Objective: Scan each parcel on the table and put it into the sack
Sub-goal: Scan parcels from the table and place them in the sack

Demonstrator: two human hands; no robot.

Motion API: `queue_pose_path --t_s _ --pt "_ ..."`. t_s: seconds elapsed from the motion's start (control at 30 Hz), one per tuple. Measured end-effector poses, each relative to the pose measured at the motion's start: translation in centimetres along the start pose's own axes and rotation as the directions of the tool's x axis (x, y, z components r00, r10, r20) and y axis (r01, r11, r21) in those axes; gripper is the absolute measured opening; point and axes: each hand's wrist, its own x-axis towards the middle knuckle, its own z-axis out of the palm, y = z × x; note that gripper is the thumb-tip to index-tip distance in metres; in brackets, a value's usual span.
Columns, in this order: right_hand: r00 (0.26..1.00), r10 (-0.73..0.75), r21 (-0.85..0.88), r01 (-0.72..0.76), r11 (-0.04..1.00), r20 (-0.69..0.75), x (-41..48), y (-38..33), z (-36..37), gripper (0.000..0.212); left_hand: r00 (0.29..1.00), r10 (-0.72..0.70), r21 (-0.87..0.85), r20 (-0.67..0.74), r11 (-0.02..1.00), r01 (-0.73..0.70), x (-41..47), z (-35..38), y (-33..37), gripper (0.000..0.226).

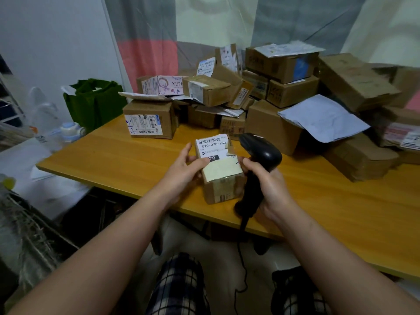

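A small cardboard parcel (221, 178) with a white barcode label reading 070-070-A80 on top stands near the front edge of the wooden table (113, 160). My left hand (184, 169) holds its left side, thumb on the label. My right hand (268, 187) grips the handle of a black barcode scanner (261, 155) just right of the parcel; the scanner's head sits beside the label's right edge. Its cable hangs down below the table. A whitish sack (29, 235) lies at the left of the frame, below the table.
A heap of several cardboard parcels (281, 64) and a grey mailer bag (322, 117) fills the table's back and right. One labelled box (150, 121) stands at the back left. A green bag (95, 101) and bottles (70, 130) sit left of the table.
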Motion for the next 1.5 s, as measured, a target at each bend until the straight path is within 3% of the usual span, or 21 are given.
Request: queue_pose_path --t_s 0.17,0.4,0.53,0.67,0.77,0.83,0.9,1.0,1.5 --pt "0.999 -0.029 -0.017 0.029 0.999 0.013 -0.3 0.1 -1.2 0.017 0.993 -0.017 -0.081 0.116 0.996 0.026 0.7 0.1 -0.3 0.078" --pt "0.996 -0.059 -0.009 0.060 0.998 0.070 0.3 0.2 -1.3 0.038 0.983 0.148 -0.037 0.107 0.989 -0.144 0.8 0.8 0.5 0.107" --pt "0.993 -0.108 -0.069 0.112 0.991 0.051 0.3 -0.1 -0.3 0.025 0.946 0.278 0.185 0.167 0.934 -0.307 1.6 0.5 1.1 0.082" --pt "0.996 -0.085 0.009 0.084 0.996 0.023 0.6 -1.0 0.3 0.024 0.944 0.273 0.179 0.184 0.935 -0.305 1.9 0.6 1.6 0.064" --pt "0.994 -0.110 -0.095 0.110 0.989 0.002 0.5 -1.2 0.0 0.011 0.929 0.365 0.180 0.060 0.912 -0.369 2.1 0.4 1.6 0.066" --pt "0.978 -0.206 -0.236 0.196 0.952 -0.015 0.3 -1.2 -0.6 0.009 0.919 0.395 0.209 0.001 0.898 -0.387 2.5 -0.2 1.5 0.072" --pt "0.954 -0.297 -0.371 0.289 0.883 0.035 0.0 -1.1 -1.2 0.016 0.924 0.383 0.230 0.005 0.899 -0.373 2.6 -0.9 1.3 0.070" --pt "0.944 -0.314 -0.501 0.321 0.804 0.101 -0.7 -0.6 -1.5 0.018 0.927 0.375 0.217 0.021 0.903 -0.371 2.4 -1.2 0.9 0.065" --pt "0.906 -0.402 -0.520 0.409 0.750 0.134 -1.8 -0.4 -0.9 0.016 0.925 0.379 0.252 0.026 0.893 -0.373 2.6 -1.4 0.8 0.065"
